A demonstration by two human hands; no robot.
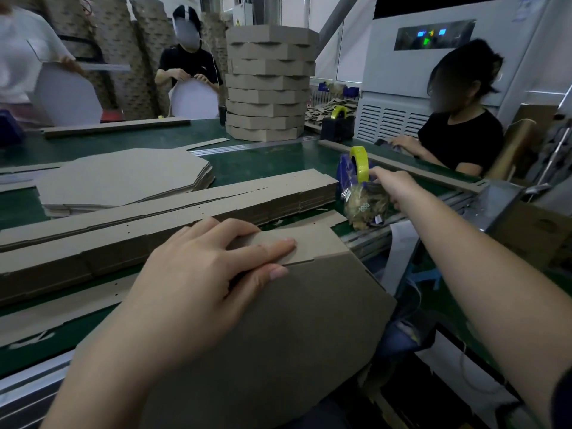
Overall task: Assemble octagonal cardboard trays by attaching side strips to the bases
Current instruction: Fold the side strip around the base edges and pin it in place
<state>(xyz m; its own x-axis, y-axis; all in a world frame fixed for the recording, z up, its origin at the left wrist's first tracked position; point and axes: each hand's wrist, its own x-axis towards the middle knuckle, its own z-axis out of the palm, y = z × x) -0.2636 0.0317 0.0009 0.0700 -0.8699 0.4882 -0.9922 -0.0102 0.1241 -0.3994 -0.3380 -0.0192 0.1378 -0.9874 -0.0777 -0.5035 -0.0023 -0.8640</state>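
Now, left hand (201, 274) lay flat with straight fingers, pressing the side strip (312, 243) onto the octagonal base (309, 323) near the tape dispenser (343, 170), right hand (391, 188) was at the dispenser's yellow roll (359, 161), grip impossible to tell.

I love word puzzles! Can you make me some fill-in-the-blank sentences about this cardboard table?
The tape roll by the right hand is ____.
The ____ hand presses a side strip against the octagonal base.
The stack of finished trays stands on a ____ table.
Missing words: yellow, left, green.
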